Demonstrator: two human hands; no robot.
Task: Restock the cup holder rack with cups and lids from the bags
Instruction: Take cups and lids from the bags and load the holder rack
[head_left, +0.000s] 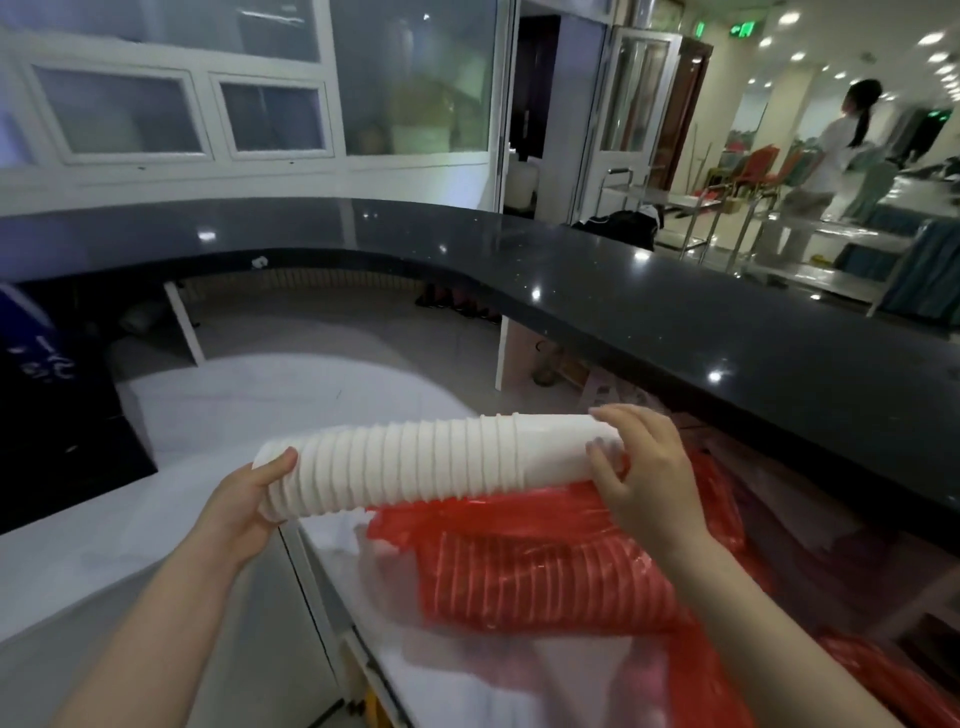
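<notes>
A long stack of white paper cups (415, 462) lies sideways in the air between both hands. My left hand (244, 499) grips its left, rim end, thumb on top. At the right, bottom end, my right hand (644, 467) holds the stack with fingers curled round it. Just below lies a red plastic bag (519, 561) with more stacked cups showing through it. A clear plastic bag (493, 675) spreads in front of the red one. No cup holder rack is in view.
A curved dark counter (623, 291) runs from the left to the far right. A white work surface (78, 561) lies below on the left, beside a dark blue box (47, 415). A person (847, 140) stands far off at the right.
</notes>
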